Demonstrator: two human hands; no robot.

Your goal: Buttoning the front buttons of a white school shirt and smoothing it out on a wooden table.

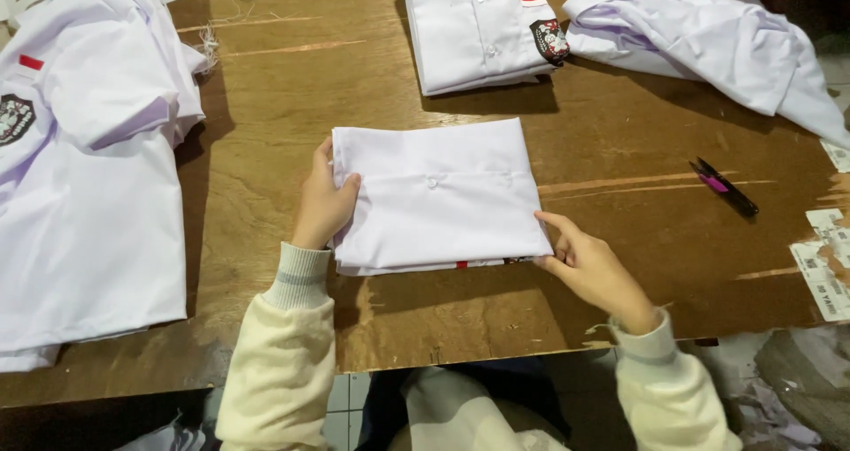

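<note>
Both hands [323, 205] [591, 269] on folded white shirt [438, 194]

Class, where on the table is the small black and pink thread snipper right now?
In the head view, the thread snipper lies on the wooden table right of the folded white shirt, beyond the right hand.
</note>
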